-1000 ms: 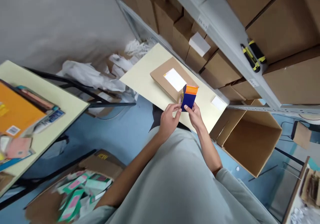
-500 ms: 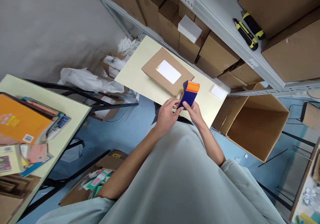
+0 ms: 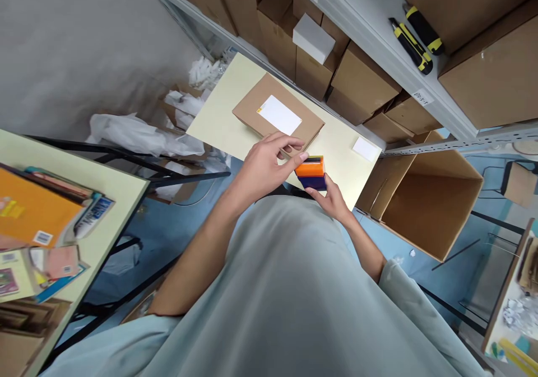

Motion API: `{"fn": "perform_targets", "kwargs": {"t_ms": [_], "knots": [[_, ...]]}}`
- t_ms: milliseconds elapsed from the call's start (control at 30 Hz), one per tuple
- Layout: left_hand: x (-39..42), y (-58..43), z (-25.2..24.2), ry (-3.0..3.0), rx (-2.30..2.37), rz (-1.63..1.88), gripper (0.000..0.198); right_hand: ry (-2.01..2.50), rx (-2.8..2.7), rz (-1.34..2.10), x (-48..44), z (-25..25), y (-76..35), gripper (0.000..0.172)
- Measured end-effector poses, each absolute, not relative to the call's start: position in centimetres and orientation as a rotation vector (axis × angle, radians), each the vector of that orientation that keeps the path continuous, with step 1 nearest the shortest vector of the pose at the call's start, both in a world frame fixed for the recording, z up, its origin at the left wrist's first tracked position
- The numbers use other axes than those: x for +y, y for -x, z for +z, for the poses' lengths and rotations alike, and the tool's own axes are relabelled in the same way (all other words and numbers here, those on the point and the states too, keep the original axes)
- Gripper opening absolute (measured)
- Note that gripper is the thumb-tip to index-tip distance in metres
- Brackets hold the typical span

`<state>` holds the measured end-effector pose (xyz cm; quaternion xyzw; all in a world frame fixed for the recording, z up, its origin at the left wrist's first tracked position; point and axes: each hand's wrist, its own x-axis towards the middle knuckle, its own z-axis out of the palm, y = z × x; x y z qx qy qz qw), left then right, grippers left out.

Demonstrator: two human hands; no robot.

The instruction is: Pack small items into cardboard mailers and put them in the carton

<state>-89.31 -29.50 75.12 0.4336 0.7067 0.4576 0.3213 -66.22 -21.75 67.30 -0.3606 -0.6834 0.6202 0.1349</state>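
Observation:
My right hand (image 3: 333, 199) holds a small orange and dark blue box (image 3: 311, 170), with the thumb on its lower front and the fingers along its right side. The orange end of the box faces up towards me, and a dark strip shows at its far edge. Over the box's upper left corner is my left hand (image 3: 269, 161). Its thumb tip meets or nearly meets the orange edge, while the other fingers are bent and apart from the box. Beneath the left hand lies a flat brown carton (image 3: 256, 99) with a white label (image 3: 279, 115), on the cream table (image 3: 218, 105).
A white card (image 3: 365, 149) lies on the table's right part. To the right stands a large open carton (image 3: 428, 209). Shelving (image 3: 357, 24) with boxes and two utility knives (image 3: 414, 46) is ahead. A second table (image 3: 121, 175) with books (image 3: 37, 209) is on the left.
My left hand has come away from the box's lower side and moved up beside its top. The box has tipped, so its orange end now faces me.

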Motion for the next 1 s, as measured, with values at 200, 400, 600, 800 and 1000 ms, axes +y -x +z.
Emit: {"fn": "perform_targets", "kwargs": {"t_ms": [200,400,600,800,1000], "knots": [[-29.3,89.9,74.6,-1.069,1.791,1.134,0.021,0.997,-2.131,1.685,-20.9,67.0,65.6,0.06],[-29.4,90.1,73.0,-1.061,1.783,1.139,0.021,0.936,-2.334,1.597,-19.9,66.7,65.2,0.049],[-30.8,88.7,70.3,-1.051,1.86,1.192,0.021,0.843,-2.584,1.607,-18.5,66.6,64.7,0.047],[-33.7,87.0,65.9,-0.767,1.897,1.34,0.022,0.79,-2.786,1.659,-16.3,66.3,60.8,0.053],[-35.3,89.1,58.4,-0.497,1.97,1.475,0.01,1.011,-3.057,1.41,-13.9,63.8,57.9,0.052]]}}
